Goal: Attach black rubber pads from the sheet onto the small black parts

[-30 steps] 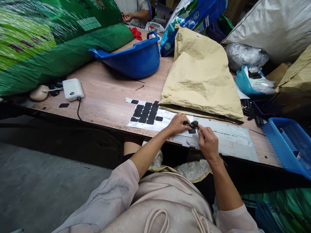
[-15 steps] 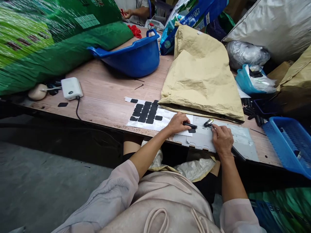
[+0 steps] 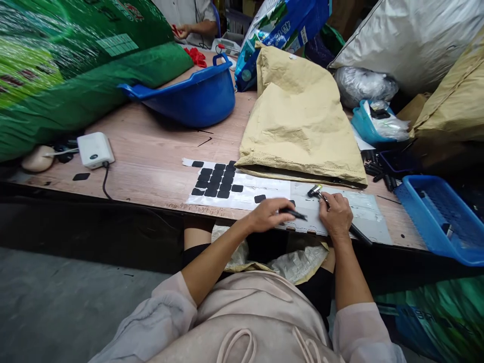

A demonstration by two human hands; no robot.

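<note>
My left hand [image 3: 269, 214] is closed around a slim black piece [image 3: 297, 215] with a pointed-looking end, over the table's front edge. My right hand [image 3: 336, 214] grips a small hammer [image 3: 361, 235] by its black handle. The hammer's shiny metal head, with a yellowish face, is low over the grey board [image 3: 366, 204]. Left of the board lies a white sheet [image 3: 247, 179] bearing several black rounded squares [image 3: 216, 179]. Two more black squares, one a loose-looking square [image 3: 260, 198], lie close to my left hand.
A large tan paper sack [image 3: 291, 116] lies behind the board. A blue basin [image 3: 189, 103] stands back left, near a white box with a cable [image 3: 95, 150]. At right is a blue basket [image 3: 434, 217]. Green wrapped bales [image 3: 94, 75] line the left; another person's hand [image 3: 184, 31] shows behind.
My left hand has drawn back toward the front edge with the black piece, uncovering a black square on the sheet. My right hand keeps the hammer in much the same place. The view has shifted slightly.
</note>
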